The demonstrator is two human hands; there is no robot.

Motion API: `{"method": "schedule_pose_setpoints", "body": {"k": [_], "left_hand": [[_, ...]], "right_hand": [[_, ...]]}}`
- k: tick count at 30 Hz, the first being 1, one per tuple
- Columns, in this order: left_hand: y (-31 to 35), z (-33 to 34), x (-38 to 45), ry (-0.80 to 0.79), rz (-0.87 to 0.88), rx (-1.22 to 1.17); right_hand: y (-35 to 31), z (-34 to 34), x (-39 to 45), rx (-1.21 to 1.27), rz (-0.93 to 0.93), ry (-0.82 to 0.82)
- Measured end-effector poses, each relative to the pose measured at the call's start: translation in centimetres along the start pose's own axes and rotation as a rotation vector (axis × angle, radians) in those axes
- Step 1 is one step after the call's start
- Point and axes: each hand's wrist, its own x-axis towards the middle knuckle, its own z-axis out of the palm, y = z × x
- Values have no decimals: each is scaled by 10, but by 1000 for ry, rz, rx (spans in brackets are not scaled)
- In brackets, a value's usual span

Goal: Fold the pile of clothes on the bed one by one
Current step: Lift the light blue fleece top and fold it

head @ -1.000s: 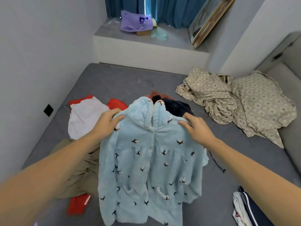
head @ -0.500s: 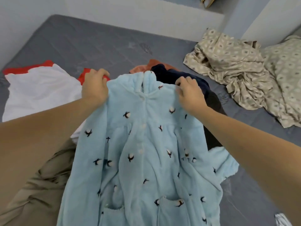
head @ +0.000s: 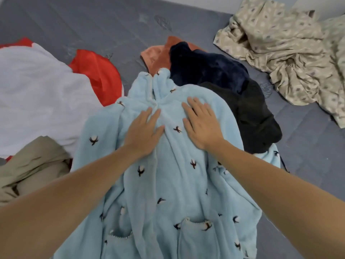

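Observation:
A light blue fleece top point(head: 168, 184) with small dark bird-like marks and two front pockets lies front-up on the grey bed point(head: 93, 21), collar pointing away from me. My left hand point(head: 143, 131) lies flat on its chest left of the button line, fingers straight. My right hand point(head: 202, 124) presses flat on the chest to the right. Under and beyond the collar sit a navy fleece garment point(head: 207, 66), a black garment point(head: 248, 116) and an orange-pink one point(head: 158, 57).
A white garment point(head: 37, 94) and a red one point(head: 97, 71) lie at the left, with a khaki garment point(head: 31, 165) below them. A crumpled beige patterned sheet point(head: 291, 51) fills the upper right.
Both hands have let go of the blue top's shoulders and now lie flat on its chest. The top has been laid down on the bed, and my view has tilted lower.

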Motion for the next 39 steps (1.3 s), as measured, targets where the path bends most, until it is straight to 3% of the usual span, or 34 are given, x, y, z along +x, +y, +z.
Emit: {"method": "schedule_pose_setpoints", "body": {"k": [3,9,15,21,24,31,39], "left_hand": [[25,-2,-3,103,110,-9],[118,9,45,-32,407,-38],[178,32,99,-300,599,209],[192,26,101,-215,753,539],[205,10,104,-303,736,589],[230,-15,108,-575,563,373],[249,-26,115,-584,484,231]], "right_hand": [[10,-7,-28,126,80,77],[60,-17,-102,300,484,157],[88,-18,-108,619,501,219],[102,-36,-98,795,567,44],[111,-47,-99,854,535,-79],[113,-60,-107,1030,531,-288],[140,-69,-137,1031,488,-339]]}}
